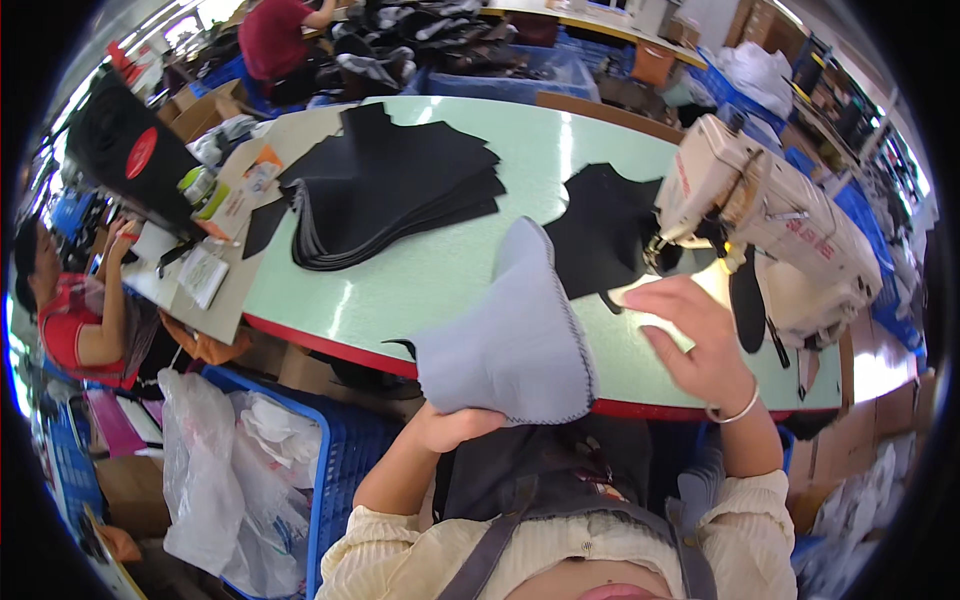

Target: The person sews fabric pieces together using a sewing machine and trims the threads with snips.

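Note:
My left hand grips the lower end of a light grey sewn fabric piece, shaped like a boot lining, with dark zigzag stitching along its right edge. The piece is raised over the table's near edge. To the right, my right hand is open, thumb and fingers apart and nothing in it. It is just in front of the lit needle area of a cream sewing machine. Left of the needle, a black cut fabric piece lies flat. Further left rests a fanned stack of black cut pieces.
The pale green table has a red front edge. A blue crate with plastic bags stands at the lower left. A black roll is at the far left, near a person in red. Another person works behind the table.

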A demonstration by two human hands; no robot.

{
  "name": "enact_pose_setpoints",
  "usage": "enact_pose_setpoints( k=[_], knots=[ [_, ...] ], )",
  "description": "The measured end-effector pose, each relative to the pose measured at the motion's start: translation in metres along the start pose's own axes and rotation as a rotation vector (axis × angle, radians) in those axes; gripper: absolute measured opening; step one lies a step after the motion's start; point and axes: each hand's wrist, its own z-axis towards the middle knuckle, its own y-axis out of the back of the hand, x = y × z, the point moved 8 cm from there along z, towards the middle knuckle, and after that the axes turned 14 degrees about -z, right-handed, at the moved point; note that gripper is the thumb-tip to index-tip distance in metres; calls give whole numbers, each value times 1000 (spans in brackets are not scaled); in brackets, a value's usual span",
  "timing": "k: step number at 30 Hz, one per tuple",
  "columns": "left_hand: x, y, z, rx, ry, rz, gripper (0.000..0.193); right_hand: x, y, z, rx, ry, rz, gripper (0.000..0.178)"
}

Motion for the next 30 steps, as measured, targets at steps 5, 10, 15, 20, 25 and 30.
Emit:
enact_pose_setpoints(
  k=[5, 10, 15, 20, 25, 30],
  knots=[
    [11, -8, 3, -73, -22, -154, 82, -28, 30, -40, 94, -299, 14, 24],
    [35, -32, 15, -84, 129, -19, 84, 11, 19, -49, -65, -226, 280, 26],
    [36, -45, 16, -48, 86, -62, 82, 15, 9, -39, -119, -167, 350, 37],
    [45, -51, 17, -24, 144, -97, 80, 10, 14, -35, -113, -217, 367, 33],
    [52, -56, 15, -5, 178, -128, 73, -8, 1, -31, -17, -233, 491, 28],
    [55, -51, 11, -15, 220, -176, 54, -46, 26, -69, -376, -332, 581, 10]
  ],
)
